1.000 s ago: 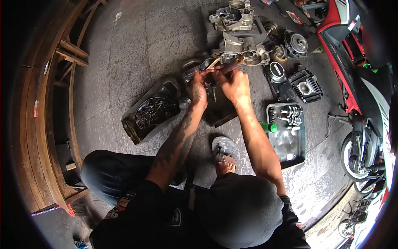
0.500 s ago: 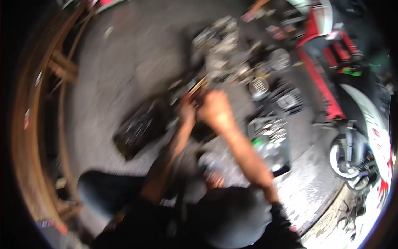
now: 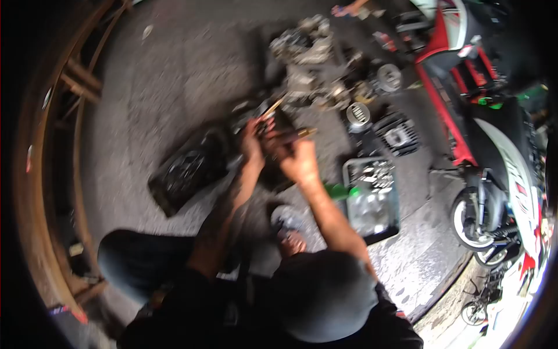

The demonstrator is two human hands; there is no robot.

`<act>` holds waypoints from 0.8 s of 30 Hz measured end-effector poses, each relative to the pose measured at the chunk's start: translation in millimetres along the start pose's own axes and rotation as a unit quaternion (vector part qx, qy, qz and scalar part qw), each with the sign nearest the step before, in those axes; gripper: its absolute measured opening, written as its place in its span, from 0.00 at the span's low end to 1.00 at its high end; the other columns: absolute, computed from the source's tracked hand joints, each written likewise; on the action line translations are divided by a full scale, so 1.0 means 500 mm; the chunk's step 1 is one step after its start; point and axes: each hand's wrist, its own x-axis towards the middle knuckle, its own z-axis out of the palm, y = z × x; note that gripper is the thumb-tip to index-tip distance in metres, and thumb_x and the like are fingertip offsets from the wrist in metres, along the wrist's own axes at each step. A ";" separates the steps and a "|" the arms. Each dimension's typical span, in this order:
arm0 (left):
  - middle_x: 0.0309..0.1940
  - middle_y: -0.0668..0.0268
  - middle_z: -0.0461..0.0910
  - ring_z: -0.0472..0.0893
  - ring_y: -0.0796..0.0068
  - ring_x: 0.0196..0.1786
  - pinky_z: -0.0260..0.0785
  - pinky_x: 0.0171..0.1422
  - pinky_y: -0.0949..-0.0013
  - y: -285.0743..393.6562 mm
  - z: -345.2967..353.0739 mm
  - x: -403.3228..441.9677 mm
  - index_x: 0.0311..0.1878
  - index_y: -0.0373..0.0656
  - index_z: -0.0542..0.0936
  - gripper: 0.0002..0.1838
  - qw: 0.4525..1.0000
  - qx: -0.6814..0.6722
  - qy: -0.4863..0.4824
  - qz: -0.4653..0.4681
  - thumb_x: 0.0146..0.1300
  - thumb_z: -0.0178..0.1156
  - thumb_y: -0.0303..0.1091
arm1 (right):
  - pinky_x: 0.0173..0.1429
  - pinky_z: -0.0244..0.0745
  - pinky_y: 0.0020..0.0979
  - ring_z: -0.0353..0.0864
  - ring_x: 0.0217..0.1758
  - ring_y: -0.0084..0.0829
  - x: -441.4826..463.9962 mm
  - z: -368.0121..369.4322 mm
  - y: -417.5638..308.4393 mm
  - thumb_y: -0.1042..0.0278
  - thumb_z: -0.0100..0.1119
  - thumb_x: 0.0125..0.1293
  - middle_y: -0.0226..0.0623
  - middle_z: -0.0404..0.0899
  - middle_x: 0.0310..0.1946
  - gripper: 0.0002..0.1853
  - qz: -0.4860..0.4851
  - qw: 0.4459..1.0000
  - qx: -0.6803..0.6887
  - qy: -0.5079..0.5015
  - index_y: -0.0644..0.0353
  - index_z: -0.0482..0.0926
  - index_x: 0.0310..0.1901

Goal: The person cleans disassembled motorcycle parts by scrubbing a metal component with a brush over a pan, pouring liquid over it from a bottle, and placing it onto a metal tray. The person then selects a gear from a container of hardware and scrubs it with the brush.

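Near the middle of the blurred head view, my left hand (image 3: pixel 253 139) is closed at the lower end of a thin, light-coloured stick-like tool (image 3: pixel 273 107). My right hand (image 3: pixel 299 160) is wrapped round a dark handle (image 3: pixel 299 134) with a yellowish end. The two hands are close together above a dark container (image 3: pixel 279 177). What lies between the fingers is too smeared to name. To the left of my hands, a dark open case (image 3: pixel 189 168) holds several small metal parts.
Metal engine casings (image 3: pixel 305 43) stand beyond my hands. A round cover (image 3: pixel 358 115), a finned cylinder part (image 3: pixel 398 135), a tray (image 3: pixel 398 215) of gears and a green bottle (image 3: pixel 337 192) are right. Motorcycles (image 3: pixel 494 168) stand far right, a wooden bench (image 3: pixel 35 203) left. Another person's hand (image 3: pixel 347 10) shows top.
The whole view has shifted, so the floor parts appear further left and lower. Both hands still hold their things, and the dark handle has turned so its yellowish end points right.
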 end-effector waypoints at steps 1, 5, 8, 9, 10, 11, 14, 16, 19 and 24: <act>0.40 0.57 0.82 0.81 0.65 0.45 0.72 0.55 0.65 0.004 0.002 -0.005 0.47 0.34 0.78 0.24 1.000 0.007 0.002 -0.002 0.72 0.42 0.47 | 0.39 0.77 0.29 0.85 0.36 0.32 -0.016 0.000 0.005 0.73 0.61 0.60 0.43 0.84 0.33 0.08 0.007 1.000 0.024 0.013 0.61 0.82 0.41; 0.41 0.59 0.83 0.81 0.69 0.43 0.71 0.55 0.66 0.014 0.004 -0.005 0.46 0.36 0.79 0.23 1.000 0.008 0.014 -0.002 0.73 0.39 0.44 | 0.42 0.76 0.26 0.82 0.36 0.24 -0.066 0.032 0.039 0.76 0.59 0.62 0.39 0.84 0.35 0.07 0.028 0.988 0.110 0.109 0.66 0.81 0.41; 0.41 0.62 0.83 0.81 0.70 0.43 0.71 0.47 0.70 0.022 0.001 -0.002 0.47 0.37 0.79 0.23 0.996 0.086 -0.006 0.011 0.73 0.38 0.44 | 0.42 0.75 0.25 0.81 0.37 0.22 -0.065 0.042 0.090 0.77 0.58 0.62 0.38 0.84 0.35 0.07 0.054 0.976 0.112 0.176 0.66 0.81 0.41; 0.45 0.61 0.83 0.81 0.67 0.47 0.68 0.54 0.71 0.020 -0.001 0.001 0.49 0.37 0.79 0.21 0.999 0.042 -0.012 0.000 0.70 0.43 0.43 | 0.41 0.75 0.24 0.81 0.36 0.21 -0.053 0.041 0.088 0.75 0.59 0.62 0.38 0.84 0.33 0.07 0.074 0.968 0.115 0.211 0.65 0.82 0.41; 0.45 0.63 0.83 0.80 0.69 0.48 0.67 0.54 0.71 0.028 -0.002 -0.004 0.49 0.39 0.79 0.20 0.996 0.094 0.004 -0.008 0.70 0.43 0.43 | 0.39 0.74 0.24 0.81 0.34 0.21 -0.038 0.042 0.091 0.74 0.60 0.61 0.37 0.84 0.31 0.08 0.094 0.961 0.112 0.233 0.64 0.82 0.41; 0.45 0.65 0.83 0.80 0.70 0.50 0.67 0.55 0.71 0.036 -0.001 -0.007 0.49 0.41 0.79 0.20 0.989 0.145 0.019 -0.014 0.70 0.43 0.43 | 0.37 0.74 0.25 0.80 0.32 0.21 -0.020 0.043 0.098 0.72 0.61 0.61 0.37 0.84 0.30 0.08 0.113 0.954 0.109 0.254 0.62 0.82 0.41; 0.49 0.66 0.81 0.78 0.72 0.52 0.68 0.54 0.72 0.032 -0.007 -0.002 0.51 0.42 0.78 0.20 0.989 0.145 0.010 -0.013 0.71 0.42 0.44 | 0.30 0.71 0.25 0.74 0.22 0.19 0.020 0.055 0.126 0.69 0.62 0.60 0.37 0.82 0.24 0.09 0.075 0.954 0.104 0.269 0.60 0.83 0.41; 0.52 0.61 0.79 0.79 0.70 0.52 0.70 0.54 0.71 0.039 -0.010 0.009 0.55 0.37 0.74 0.21 0.993 0.119 -0.012 0.001 0.71 0.41 0.43 | 0.32 0.74 0.30 0.81 0.26 0.29 0.012 0.055 0.133 0.69 0.61 0.60 0.43 0.82 0.25 0.09 0.096 0.961 0.082 0.245 0.62 0.82 0.40; 0.49 0.62 0.81 0.78 0.67 0.54 0.67 0.62 0.66 0.041 -0.020 0.012 0.55 0.37 0.74 0.21 0.995 0.091 -0.028 -0.018 0.71 0.43 0.43 | 0.38 0.77 0.37 0.83 0.33 0.43 -0.020 0.060 0.181 0.68 0.61 0.60 0.48 0.82 0.30 0.10 0.121 0.974 -0.002 0.192 0.62 0.81 0.42; 0.48 0.67 0.81 0.80 0.76 0.51 0.66 0.51 0.76 0.046 -0.013 0.012 0.54 0.45 0.75 0.16 0.982 0.176 -0.061 -0.028 0.69 0.48 0.40 | 0.49 0.75 0.47 0.80 0.43 0.52 -0.056 0.042 0.242 0.62 0.57 0.62 0.52 0.81 0.36 0.13 0.236 0.955 -0.166 0.068 0.54 0.79 0.47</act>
